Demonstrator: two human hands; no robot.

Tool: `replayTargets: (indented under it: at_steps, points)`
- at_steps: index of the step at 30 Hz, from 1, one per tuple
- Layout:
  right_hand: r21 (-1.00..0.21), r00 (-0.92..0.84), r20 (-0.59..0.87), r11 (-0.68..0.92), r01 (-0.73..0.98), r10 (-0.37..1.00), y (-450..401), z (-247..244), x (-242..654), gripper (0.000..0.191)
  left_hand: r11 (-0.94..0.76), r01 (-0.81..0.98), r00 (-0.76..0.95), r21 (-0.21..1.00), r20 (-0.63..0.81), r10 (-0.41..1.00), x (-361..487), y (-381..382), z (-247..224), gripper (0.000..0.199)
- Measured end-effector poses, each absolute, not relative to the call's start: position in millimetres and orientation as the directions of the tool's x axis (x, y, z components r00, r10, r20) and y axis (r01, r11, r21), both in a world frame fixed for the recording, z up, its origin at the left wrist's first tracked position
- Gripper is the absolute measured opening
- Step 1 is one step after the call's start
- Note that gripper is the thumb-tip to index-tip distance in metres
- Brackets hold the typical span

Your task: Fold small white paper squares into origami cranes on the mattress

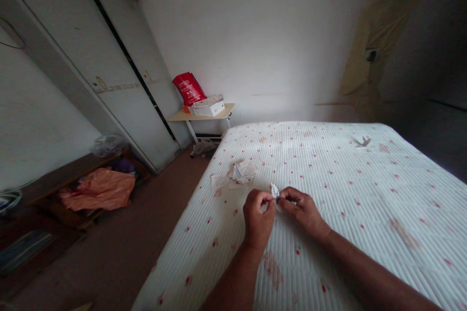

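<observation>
Over the bed, my left hand [258,214] and my right hand [299,208] meet, fingertips nearly touching. Between them they pinch a small crumpled piece of paper [275,190], whose top sticks up above the fingers. Both hands are closed on it, and its lower part is mostly hidden by the fingers. Just beyond my left hand lies a loose pile of printed paper pieces [244,172] on the mattress [314,170]. Farther off to the right rests a small folded paper shape [364,141].
A small table [199,115] at the far end bears a white box [209,107] and a red bag [188,88]. A wardrobe [120,77] stands at the left. Below it, an orange plastic bag [100,188] lies on a low wooden shelf. A wall socket [371,54] is at the right.
</observation>
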State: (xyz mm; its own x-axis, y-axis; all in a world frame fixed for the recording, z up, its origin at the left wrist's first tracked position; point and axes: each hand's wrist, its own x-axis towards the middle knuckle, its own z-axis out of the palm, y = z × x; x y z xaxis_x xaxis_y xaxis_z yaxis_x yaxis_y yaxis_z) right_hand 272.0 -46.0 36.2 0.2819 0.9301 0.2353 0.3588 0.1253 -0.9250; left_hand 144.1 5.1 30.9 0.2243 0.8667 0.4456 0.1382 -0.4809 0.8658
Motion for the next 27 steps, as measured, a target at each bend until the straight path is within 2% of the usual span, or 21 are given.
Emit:
replayTargets:
  at_steps: [8,17,23,27]
  points:
    - [-0.931,0.27,0.265,0.173,0.322,0.926,-46.7,38.6,272.2,0.019,-0.375,0.072,0.223,0.924,0.351,0.909,144.8,5.5,30.4,0.005]
    - [-0.945,0.245,0.245,0.174,0.279,0.938,-46.2,34.5,273.0,0.018,-0.349,0.048,0.225,0.936,0.33,0.917,144.2,5.4,30.5,0.006]
    - [-0.947,0.235,0.248,0.183,0.266,0.94,-46.2,30.7,273.7,0.018,-0.268,-0.01,0.238,0.963,0.263,0.935,144.9,7.1,28.9,0.007]
    - [-0.948,0.228,0.256,0.198,0.25,0.939,-46.1,29.7,274.1,0.017,-0.337,0.019,0.239,0.941,0.323,0.916,144.9,6.6,28.8,0.005]
